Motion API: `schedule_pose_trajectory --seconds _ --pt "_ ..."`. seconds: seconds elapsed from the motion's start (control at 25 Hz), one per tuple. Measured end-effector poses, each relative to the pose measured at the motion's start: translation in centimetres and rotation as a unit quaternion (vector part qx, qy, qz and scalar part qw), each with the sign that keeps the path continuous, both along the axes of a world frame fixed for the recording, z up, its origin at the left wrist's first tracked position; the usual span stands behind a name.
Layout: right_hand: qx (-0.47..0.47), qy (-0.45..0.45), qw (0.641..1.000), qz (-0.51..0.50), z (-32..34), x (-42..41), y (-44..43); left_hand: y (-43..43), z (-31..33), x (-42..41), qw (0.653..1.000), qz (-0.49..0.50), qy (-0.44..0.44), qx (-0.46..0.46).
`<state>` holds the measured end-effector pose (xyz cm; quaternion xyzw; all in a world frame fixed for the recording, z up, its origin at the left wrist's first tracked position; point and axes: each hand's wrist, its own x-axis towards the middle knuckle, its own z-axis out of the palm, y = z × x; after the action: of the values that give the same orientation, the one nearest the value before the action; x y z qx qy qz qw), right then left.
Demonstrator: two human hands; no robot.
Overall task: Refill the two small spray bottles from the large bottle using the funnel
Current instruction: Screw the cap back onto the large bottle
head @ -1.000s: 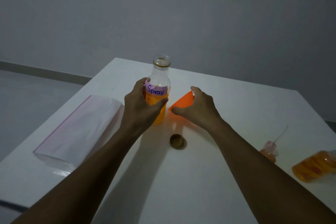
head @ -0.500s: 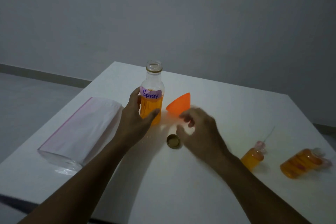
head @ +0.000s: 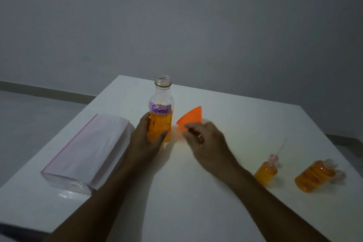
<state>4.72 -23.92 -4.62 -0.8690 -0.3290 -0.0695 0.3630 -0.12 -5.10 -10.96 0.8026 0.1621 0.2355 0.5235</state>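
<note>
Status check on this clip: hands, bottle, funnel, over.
Left hand gripping large bottle, uncapped, upright. Right hand closed beside funnel, contents hidden. Two small spray bottles lying right, clear.

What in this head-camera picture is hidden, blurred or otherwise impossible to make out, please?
- Head view: the bottle cap is out of sight; the right hand covers that spot, and motion blur hides whether its fingers hold anything.
- Head view: the lower left side of the large bottle sits behind the left hand.
- Head view: the two small spray bottles are dim and small; whether their tops are sealed is unclear.
</note>
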Motion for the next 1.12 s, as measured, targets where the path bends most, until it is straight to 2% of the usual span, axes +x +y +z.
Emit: schedule_pose_trajectory --seconds 0.08,0.16,0.24,0.48,0.56,0.68,0.84,1.12 --pt "0.109 0.004 0.994 -0.024 3.4 1.5 0.6 0.1 0.0 -0.1 1.000 0.007 -0.005 0.006" --pt "0.195 0.044 0.980 0.000 7.3 2.7 1.8 0.1 0.2 0.0 1.000 0.013 0.001 0.014" --pt "0.216 0.034 0.975 0.037 10.1 3.5 3.8 0.3 0.2 -0.1 1.000 0.013 0.004 0.024" --pt "0.074 0.015 0.995 0.060 12.1 5.2 7.8 0.4 -0.3 0.0 0.999 0.027 0.011 0.040" --pt "0.036 0.024 0.994 0.105 12.3 5.7 7.9 0.4 -0.3 0.1 0.999 0.023 0.012 0.038" --pt "-0.080 -0.034 0.981 0.175 13.2 6.0 8.5 0.4 -0.3 0.1 0.999 0.022 0.005 0.043" --pt "-0.212 -0.128 0.950 0.188 14.2 6.1 9.4 0.5 -0.5 0.2 0.998 0.019 0.004 0.065" --pt "-0.198 -0.163 0.965 0.064 12.9 5.1 10.6 0.5 -0.4 0.2 0.996 0.036 0.013 0.083"
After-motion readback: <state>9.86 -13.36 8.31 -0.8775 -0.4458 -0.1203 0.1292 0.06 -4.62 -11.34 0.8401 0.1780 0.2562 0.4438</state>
